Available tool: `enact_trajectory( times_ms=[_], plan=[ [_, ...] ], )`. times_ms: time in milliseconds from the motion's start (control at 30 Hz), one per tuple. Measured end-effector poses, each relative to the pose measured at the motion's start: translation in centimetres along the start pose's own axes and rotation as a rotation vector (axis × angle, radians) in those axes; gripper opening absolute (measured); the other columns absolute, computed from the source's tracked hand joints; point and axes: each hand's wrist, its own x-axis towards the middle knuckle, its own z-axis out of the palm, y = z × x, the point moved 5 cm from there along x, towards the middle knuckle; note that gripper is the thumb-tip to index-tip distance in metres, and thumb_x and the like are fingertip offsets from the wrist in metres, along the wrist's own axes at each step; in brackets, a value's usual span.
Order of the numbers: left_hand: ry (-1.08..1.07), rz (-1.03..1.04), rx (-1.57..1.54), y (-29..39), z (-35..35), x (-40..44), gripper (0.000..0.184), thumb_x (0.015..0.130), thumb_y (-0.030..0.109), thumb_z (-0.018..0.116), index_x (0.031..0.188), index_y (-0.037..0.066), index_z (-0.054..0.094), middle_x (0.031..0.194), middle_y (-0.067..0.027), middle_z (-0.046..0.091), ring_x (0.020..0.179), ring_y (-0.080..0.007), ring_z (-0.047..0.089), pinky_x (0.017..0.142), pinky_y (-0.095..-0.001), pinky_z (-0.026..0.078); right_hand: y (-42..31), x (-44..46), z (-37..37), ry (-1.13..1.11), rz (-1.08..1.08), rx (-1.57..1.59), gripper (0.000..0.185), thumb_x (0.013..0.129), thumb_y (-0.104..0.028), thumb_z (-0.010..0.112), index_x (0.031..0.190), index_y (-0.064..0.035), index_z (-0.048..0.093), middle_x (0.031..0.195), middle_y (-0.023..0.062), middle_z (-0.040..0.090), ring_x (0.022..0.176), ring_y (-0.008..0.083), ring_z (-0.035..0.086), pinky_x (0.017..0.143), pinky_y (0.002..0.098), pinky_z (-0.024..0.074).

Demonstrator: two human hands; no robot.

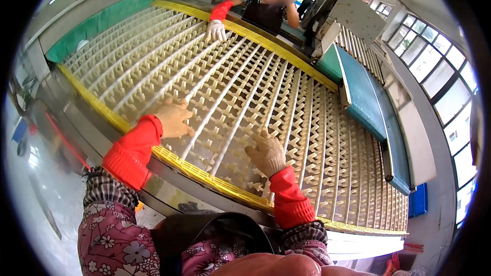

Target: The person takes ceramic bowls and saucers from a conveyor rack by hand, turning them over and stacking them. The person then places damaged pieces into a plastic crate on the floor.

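Note:
A wide conveyor rack (245, 97) of pale pegs and long white rods fills the middle of the head view, edged by yellow strips. My left hand (174, 118), in a beige glove with a red cuff, is over the near left part of the rack, its fingers spread. My right hand (266, 153), gloved the same way, is over the near middle of the rack, its fingers apart and pointing forward. I see no object in either hand. Whether the fingertips touch the pegs or rods is hard to tell.
Across the rack stands a co-worker (268, 7), one white-gloved hand (217, 30) on its far edge. A green panel (102, 23) lines the back left. A blue-green belt (371, 102) slopes along the right, with a blue bin (418, 200) beyond it.

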Motion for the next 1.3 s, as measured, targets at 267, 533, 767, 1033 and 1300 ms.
enact_trajectory(
  times_ms=[267,533,767,1033,1300],
  plan=[
    [0.072,-0.026,0.103,0.6,-0.2,-0.3,0.057,0.089,0.053,0.084,0.129,0.013,0.081,0.151,-0.0207,0.063,0.135,-0.0465,0.06,0.113,-0.0547,0.051,-1.3,0.1,-0.6,-0.065,0.006,0.05,0.054,0.095,-0.036,0.077,0.138,-0.0045,0.072,0.12,0.0239,0.07,0.101,0.0452,0.073,0.09,0.0574,0.0572],
    [0.11,-0.02,0.123,0.3,-0.5,-0.2,0.051,0.09,0.044,0.082,0.127,0.009,0.08,0.129,-0.0175,0.073,0.122,-0.0417,0.068,0.106,-0.0519,0.053,-4.8,0.0,-2.2,-0.094,-0.11,-0.014,0.055,0.096,-0.034,0.076,0.143,-0.0067,0.071,0.115,0.0192,0.071,0.11,0.0434,0.066,0.1,0.0543,0.0518],
    [0.135,0.001,0.06,0.1,0.1,0.0,0.052,0.088,0.047,0.083,0.121,0.007,0.08,0.123,-0.0164,0.075,0.119,-0.0402,0.069,0.106,-0.0508,0.052,-5.2,-0.1,-1.7,-0.036,-0.135,0.019,0.051,0.099,-0.035,0.075,0.141,-0.0071,0.071,0.117,0.018,0.07,0.112,0.0438,0.066,0.1,0.0552,0.0514],
    [0.101,0.003,0.083,0.7,-0.1,0.2,0.057,0.089,0.053,0.086,0.116,0.003,0.079,0.112,-0.0195,0.074,0.109,-0.0394,0.072,0.098,-0.0498,0.055,-5.0,-0.1,-0.8,-0.063,-0.147,0.058,0.051,0.1,-0.034,0.075,0.142,-0.0063,0.069,0.118,0.0217,0.069,0.106,0.0439,0.072,0.092,0.0538,0.0569],
    [0.097,-0.017,0.129,0.7,0.2,0.3,0.07,0.089,0.066,0.076,0.116,0.0,0.082,0.1,-0.0224,0.082,0.104,-0.0383,0.077,0.108,-0.0482,0.049,-6.4,-0.4,-0.1,-0.177,-0.131,-0.014,0.049,0.101,-0.033,0.073,0.141,-0.0063,0.067,0.122,0.0255,0.068,0.107,0.0482,0.071,0.093,0.0588,0.0563]
  ],
)
